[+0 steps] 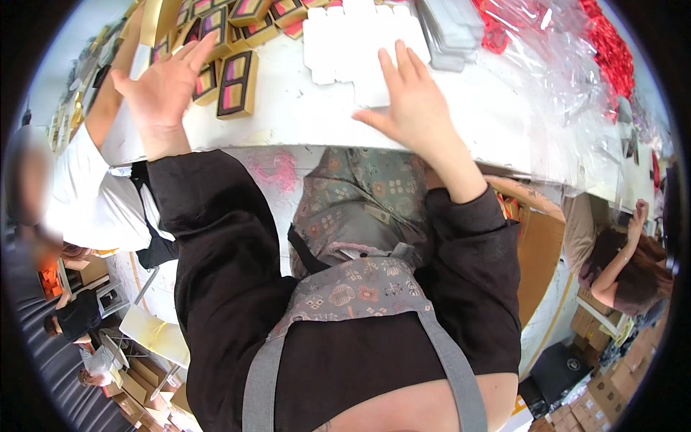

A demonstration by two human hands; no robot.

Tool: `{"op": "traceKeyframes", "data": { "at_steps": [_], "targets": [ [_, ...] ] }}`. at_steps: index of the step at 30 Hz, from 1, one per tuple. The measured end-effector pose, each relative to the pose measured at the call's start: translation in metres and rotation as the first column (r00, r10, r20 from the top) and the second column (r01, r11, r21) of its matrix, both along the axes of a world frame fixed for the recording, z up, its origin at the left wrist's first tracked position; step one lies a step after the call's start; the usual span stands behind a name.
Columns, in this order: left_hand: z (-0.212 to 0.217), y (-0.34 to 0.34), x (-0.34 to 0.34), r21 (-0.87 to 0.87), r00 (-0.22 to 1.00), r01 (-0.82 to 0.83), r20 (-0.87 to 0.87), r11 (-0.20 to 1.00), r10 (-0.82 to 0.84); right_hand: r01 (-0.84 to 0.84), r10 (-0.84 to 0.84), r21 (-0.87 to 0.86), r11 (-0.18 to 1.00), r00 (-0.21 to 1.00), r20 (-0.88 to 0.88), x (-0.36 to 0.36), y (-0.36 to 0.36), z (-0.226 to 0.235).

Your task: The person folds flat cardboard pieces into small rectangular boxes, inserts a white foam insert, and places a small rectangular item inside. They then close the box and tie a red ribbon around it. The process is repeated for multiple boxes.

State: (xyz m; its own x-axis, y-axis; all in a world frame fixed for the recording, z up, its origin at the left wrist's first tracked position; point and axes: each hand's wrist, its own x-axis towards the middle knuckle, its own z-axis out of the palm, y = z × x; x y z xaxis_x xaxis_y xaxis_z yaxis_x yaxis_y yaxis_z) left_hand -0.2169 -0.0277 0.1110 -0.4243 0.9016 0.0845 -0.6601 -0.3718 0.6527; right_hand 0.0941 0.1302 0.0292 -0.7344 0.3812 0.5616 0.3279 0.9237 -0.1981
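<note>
While both bare hands reach out over the white flat worktop (288, 119), neither holds anything. Left hand (162, 93): palm up, grip wide, fingers spread, nearest the gold-sided, black-framed rectangular boxes (237, 85) with pink and purple insides; contact can't be told. Right hand (419, 104): palm down, grip wide, thumb out to the side, at the near edge of the white flat card pieces with notched edges (338, 47); can't tell whether the fingertips touch them.

Boxes sit at far left, crowded and partly piled, one at the near edge of the group, probably kept together on that side so the middle has room. Card pieces lie flat in the centre, overlapping, likely so either hand gets at them. Just right of them, clear flat plastic pieces (448, 36) are stacked, presumably to save space. Crumpled clear plastic film (551, 72) and shiny red shredded filler (610, 47) lie farther right, loose and bulky, so probably pushed outward. Co-worker in a white top (108, 187) at left.
</note>
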Motion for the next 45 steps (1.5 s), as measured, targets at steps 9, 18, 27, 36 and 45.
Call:
{"op": "traceKeyframes", "data": {
  "at_steps": [9, 18, 27, 36, 45],
  "targets": [
    [-0.086, 0.008, 0.129, -0.457, 0.890, -0.237, -0.457, 0.857, 0.003, -0.008, 0.031, -0.075, 0.997, 0.947, 0.318, 0.012, -0.007, -0.001],
    [-0.082, 0.008, 0.144, -0.399, 0.990, 0.113, -0.037, 0.910, -0.139, -0.398, 0.398, -0.008, 0.917, 0.917, 0.023, 0.037, -0.057, -0.006],
    [-0.108, 0.010, 0.192, -0.407, 0.604, -0.594, -0.795, 0.694, 0.050, -0.524, -0.195, -0.819, 0.232, 0.800, -0.567, 0.054, -0.064, -0.005],
    [-0.086, 0.014, 0.218, -0.280, 0.374, -0.552, -0.925, 0.785, -0.067, -0.128, -0.496, -0.912, 0.389, 0.806, -0.324, 0.021, -0.091, -0.009],
    [-0.090, 0.012, 0.229, -0.191, 0.849, -0.288, -0.504, 0.939, 0.158, -0.191, -0.442, -0.912, 0.363, 0.826, -0.349, 0.022, -0.054, -0.008]
  ]
}}
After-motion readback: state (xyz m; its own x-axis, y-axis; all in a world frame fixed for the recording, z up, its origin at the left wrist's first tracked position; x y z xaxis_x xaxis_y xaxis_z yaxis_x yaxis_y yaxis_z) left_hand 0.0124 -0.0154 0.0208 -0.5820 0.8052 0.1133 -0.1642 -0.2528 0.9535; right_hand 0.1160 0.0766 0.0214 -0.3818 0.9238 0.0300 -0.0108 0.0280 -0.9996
